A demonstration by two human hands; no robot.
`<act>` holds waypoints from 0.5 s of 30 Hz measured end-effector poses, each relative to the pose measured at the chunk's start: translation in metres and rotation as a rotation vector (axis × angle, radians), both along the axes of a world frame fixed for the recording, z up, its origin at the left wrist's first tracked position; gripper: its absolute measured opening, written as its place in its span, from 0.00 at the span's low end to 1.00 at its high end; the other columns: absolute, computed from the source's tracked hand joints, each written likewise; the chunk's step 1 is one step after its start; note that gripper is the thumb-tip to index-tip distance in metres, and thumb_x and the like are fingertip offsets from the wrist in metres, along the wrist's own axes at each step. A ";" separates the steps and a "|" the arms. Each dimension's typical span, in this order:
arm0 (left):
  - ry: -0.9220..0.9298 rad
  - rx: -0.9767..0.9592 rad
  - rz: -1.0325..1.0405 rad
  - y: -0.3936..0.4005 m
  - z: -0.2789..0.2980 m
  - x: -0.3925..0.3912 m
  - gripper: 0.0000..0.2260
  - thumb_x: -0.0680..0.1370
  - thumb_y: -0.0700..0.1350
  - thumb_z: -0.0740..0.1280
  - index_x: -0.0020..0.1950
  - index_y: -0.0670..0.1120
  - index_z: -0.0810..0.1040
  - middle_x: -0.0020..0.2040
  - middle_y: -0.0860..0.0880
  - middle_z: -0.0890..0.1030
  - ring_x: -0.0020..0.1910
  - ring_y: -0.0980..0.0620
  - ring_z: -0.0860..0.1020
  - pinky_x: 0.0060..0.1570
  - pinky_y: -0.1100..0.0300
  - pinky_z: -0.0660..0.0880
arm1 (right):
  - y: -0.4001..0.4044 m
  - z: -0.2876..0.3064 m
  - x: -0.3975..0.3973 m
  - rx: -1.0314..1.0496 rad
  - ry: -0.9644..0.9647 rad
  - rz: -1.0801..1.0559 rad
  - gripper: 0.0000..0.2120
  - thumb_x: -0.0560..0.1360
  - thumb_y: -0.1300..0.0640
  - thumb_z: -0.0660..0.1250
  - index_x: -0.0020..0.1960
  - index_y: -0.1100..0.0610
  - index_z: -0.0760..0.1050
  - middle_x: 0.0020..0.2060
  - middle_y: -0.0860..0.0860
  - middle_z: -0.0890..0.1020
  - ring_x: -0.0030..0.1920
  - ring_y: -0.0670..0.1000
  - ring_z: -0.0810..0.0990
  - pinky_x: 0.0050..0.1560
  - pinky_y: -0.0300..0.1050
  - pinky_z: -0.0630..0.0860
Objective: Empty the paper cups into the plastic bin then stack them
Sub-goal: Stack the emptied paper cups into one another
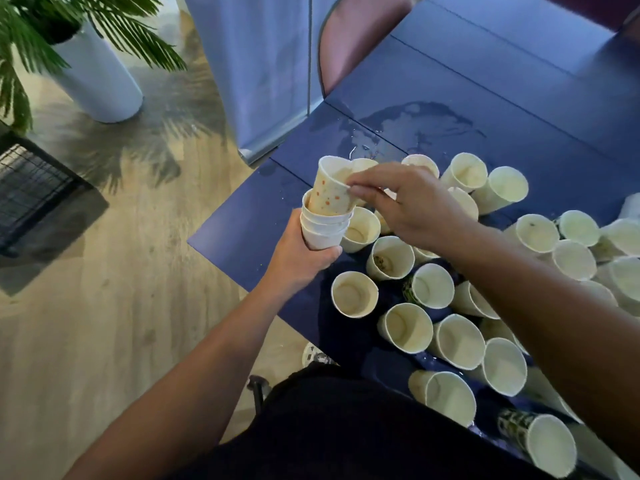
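Observation:
My left hand grips a short stack of nested white paper cups from below, held over the near left corner of the blue table. My right hand pinches the rim of a paper cup with orange spots, which sits tilted and partly pushed into the top of that stack. Many more paper cups stand or lie on the table to the right, most looking empty, one with dark residue inside. No plastic bin is in view.
A puddle of spilled liquid spreads on the table behind the cups. A pink chair stands at the far side. On the wooden floor at left are a white planter with a palm and a black wire rack.

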State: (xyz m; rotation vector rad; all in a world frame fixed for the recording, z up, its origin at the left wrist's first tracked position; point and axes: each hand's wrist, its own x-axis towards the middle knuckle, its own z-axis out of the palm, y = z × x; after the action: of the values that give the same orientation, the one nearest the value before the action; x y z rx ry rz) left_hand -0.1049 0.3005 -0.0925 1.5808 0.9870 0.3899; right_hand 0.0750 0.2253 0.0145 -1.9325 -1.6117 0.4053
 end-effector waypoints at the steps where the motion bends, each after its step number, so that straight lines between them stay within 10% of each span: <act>1: -0.001 0.009 -0.010 -0.001 0.001 0.004 0.28 0.66 0.49 0.77 0.63 0.53 0.70 0.56 0.55 0.79 0.55 0.53 0.79 0.55 0.45 0.80 | -0.004 -0.004 0.000 -0.033 0.004 -0.002 0.11 0.81 0.54 0.66 0.59 0.56 0.83 0.52 0.50 0.86 0.52 0.52 0.82 0.57 0.51 0.76; 9: 0.008 0.030 -0.045 -0.001 0.004 0.008 0.28 0.66 0.52 0.78 0.62 0.55 0.70 0.54 0.57 0.79 0.53 0.53 0.79 0.51 0.48 0.80 | -0.038 -0.010 -0.015 -0.009 0.103 -0.137 0.18 0.81 0.47 0.65 0.69 0.50 0.74 0.63 0.45 0.78 0.64 0.45 0.72 0.66 0.44 0.63; 15: 0.000 0.014 -0.012 0.008 -0.003 -0.014 0.27 0.69 0.44 0.79 0.62 0.53 0.70 0.53 0.59 0.78 0.48 0.61 0.78 0.44 0.63 0.78 | -0.070 -0.030 -0.026 -0.280 -0.062 0.111 0.16 0.75 0.35 0.62 0.47 0.47 0.78 0.41 0.40 0.79 0.50 0.47 0.77 0.58 0.50 0.62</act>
State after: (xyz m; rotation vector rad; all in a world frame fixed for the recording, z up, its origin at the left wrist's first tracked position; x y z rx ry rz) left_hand -0.1194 0.3087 -0.0956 1.5989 0.9756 0.3896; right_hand 0.0495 0.1551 -0.0160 -2.0807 -1.7865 0.6527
